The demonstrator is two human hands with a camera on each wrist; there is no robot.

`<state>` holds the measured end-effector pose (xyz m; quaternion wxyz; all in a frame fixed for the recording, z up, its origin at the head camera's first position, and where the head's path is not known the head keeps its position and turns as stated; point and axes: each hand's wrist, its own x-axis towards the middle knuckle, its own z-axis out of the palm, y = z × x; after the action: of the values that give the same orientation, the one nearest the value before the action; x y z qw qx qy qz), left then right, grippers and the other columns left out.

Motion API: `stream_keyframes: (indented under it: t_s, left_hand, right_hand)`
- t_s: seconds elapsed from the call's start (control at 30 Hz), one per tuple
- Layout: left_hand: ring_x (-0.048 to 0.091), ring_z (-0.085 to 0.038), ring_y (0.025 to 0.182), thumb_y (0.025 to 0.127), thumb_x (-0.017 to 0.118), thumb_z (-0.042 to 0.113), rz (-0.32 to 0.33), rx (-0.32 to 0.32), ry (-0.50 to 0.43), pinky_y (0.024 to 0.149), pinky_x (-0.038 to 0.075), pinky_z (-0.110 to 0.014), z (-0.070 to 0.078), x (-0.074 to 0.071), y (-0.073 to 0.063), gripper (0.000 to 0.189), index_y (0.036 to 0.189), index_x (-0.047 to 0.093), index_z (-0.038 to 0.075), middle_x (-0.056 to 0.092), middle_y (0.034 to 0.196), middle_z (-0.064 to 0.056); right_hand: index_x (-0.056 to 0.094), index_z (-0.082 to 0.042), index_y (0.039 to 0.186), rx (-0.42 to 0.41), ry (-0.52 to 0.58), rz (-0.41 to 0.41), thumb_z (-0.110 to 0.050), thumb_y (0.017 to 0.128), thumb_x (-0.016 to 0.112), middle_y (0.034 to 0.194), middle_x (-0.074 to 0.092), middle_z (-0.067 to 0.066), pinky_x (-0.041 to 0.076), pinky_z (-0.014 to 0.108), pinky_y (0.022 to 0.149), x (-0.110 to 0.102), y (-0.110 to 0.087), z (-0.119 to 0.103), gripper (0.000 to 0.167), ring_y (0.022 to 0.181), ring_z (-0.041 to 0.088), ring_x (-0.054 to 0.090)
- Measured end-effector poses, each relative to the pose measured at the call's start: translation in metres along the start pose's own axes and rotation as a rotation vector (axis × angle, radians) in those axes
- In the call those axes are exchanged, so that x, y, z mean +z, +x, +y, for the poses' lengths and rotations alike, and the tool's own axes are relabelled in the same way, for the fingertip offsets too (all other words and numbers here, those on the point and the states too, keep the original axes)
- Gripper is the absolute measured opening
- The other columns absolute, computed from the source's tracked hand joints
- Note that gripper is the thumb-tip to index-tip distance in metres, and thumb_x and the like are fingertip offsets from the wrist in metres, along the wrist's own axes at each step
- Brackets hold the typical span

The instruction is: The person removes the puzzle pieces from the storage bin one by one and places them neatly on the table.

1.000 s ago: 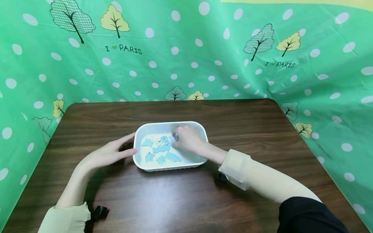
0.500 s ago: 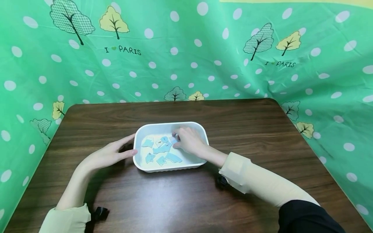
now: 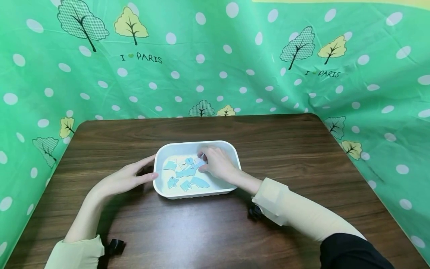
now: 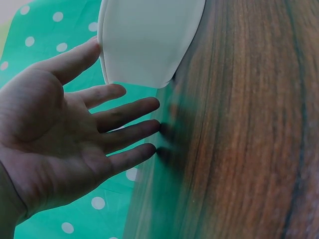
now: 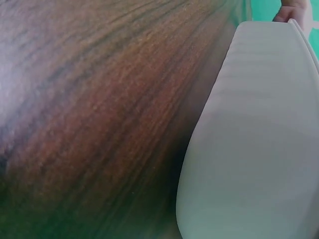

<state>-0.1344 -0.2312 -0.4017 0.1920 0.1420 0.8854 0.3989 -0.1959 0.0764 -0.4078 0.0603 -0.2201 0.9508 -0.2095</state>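
Observation:
A white plastic tray (image 3: 195, 195) stands on the table, with several flat, irregular light-blue pieces (image 3: 188, 170) on its floor, some bearing small black marks. My left hand (image 3: 125, 177) is at the tray's left end, fingers spread and fairly straight, thumb and index fingertips at the wall. In the left wrist view the left hand (image 4: 65, 119) touches the tray's side with its thumb. Inside the tray, my right hand (image 3: 218, 161) has its fingers curled, with thumb and forefinger at either side of a flat blue piece (image 3: 200, 161). The right wrist view hides its fingers behind the tray wall (image 5: 254, 129).
The dark wooden table (image 3: 268, 142) extends around the tray. Green dotted cloth (image 3: 215, 71) hangs behind and at both sides. A small black device (image 3: 115, 246) sits at the left cuff, and another black device (image 3: 255, 212) at the right cuff.
The right hand's fingers have shifted slightly, and more of the blue piece shows between thumb and forefinger. The left hand and the tray have hardly moved.

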Motion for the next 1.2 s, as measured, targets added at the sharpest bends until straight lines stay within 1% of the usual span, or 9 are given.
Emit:
stream_keyframes:
  t_s: [0.2,0.47,0.67,0.8,0.9,1.1,1.2]
  left_hand:
    - [0.033,-0.035,0.154,0.101,0.060,0.053,0.002,0.007,0.003,0.116,0.034,-0.061,0.000,0.000,0.001,0.075,0.164,0.028,0.028,0.039,0.165,-0.008]
    - [0.033,-0.035,0.154,0.102,0.060,0.051,-0.001,0.020,-0.003,0.116,0.034,-0.061,0.000,0.000,0.002,0.073,0.163,0.030,0.025,0.040,0.164,-0.008]
    - [0.033,-0.033,0.154,0.101,0.060,0.053,-0.001,0.004,-0.006,0.117,0.034,-0.061,0.000,0.001,0.002,0.074,0.163,0.030,0.027,0.040,0.164,-0.005]
    - [0.033,-0.033,0.154,0.101,0.060,0.053,0.000,0.001,0.000,0.116,0.035,-0.060,0.000,0.000,0.002,0.074,0.163,0.030,0.027,0.040,0.165,-0.005]
    - [0.033,-0.034,0.154,0.101,0.060,0.053,-0.002,0.003,0.003,0.116,0.035,-0.061,0.001,0.000,0.002,0.073,0.163,0.030,0.027,0.040,0.165,-0.006]
    - [0.036,-0.031,0.152,0.100,0.061,0.054,0.005,-0.002,0.001,0.116,0.036,-0.059,0.000,0.002,0.004,0.073,0.162,0.032,0.029,0.043,0.163,-0.004]
    - [0.036,-0.031,0.152,0.100,0.061,0.054,0.007,-0.005,0.001,0.116,0.035,-0.059,-0.001,0.002,0.004,0.073,0.162,0.032,0.029,0.043,0.163,-0.004]
  right_hand:
    - [0.072,-0.010,0.115,-0.001,0.026,0.011,-0.017,0.078,0.091,0.098,0.072,0.003,0.049,0.031,0.078,0.001,0.001,0.001,0.042,0.086,0.016,0.061]
    - [0.071,-0.011,0.112,-0.013,0.076,0.017,-0.014,0.076,0.092,0.086,0.070,0.001,0.045,0.028,0.074,0.002,0.001,0.003,0.041,0.076,0.013,0.058]
    - [0.072,-0.011,0.111,-0.009,0.125,0.007,-0.010,0.076,0.091,0.085,0.069,0.000,0.047,0.027,0.075,0.001,0.003,0.004,0.040,0.079,0.012,0.060]
    - [0.073,-0.010,0.109,0.010,0.190,-0.008,-0.005,0.075,0.090,0.086,0.069,0.002,0.048,0.027,0.078,-0.001,0.004,0.004,0.039,0.082,0.014,0.060]
    - [0.073,-0.010,0.109,0.034,0.231,-0.027,-0.003,0.074,0.090,0.086,0.069,0.002,0.048,0.027,0.079,-0.002,0.006,0.004,0.039,0.081,0.014,0.061]
    - [0.074,-0.010,0.111,0.104,0.319,-0.062,-0.001,0.075,0.088,0.087,0.069,0.002,0.048,0.023,0.073,-0.008,0.008,0.006,0.040,0.079,0.013,0.062]
    - [0.074,-0.011,0.112,0.122,0.352,-0.072,0.000,0.076,0.086,0.090,0.069,0.002,0.048,0.022,0.071,-0.013,0.008,0.006,0.039,0.080,0.014,0.061]
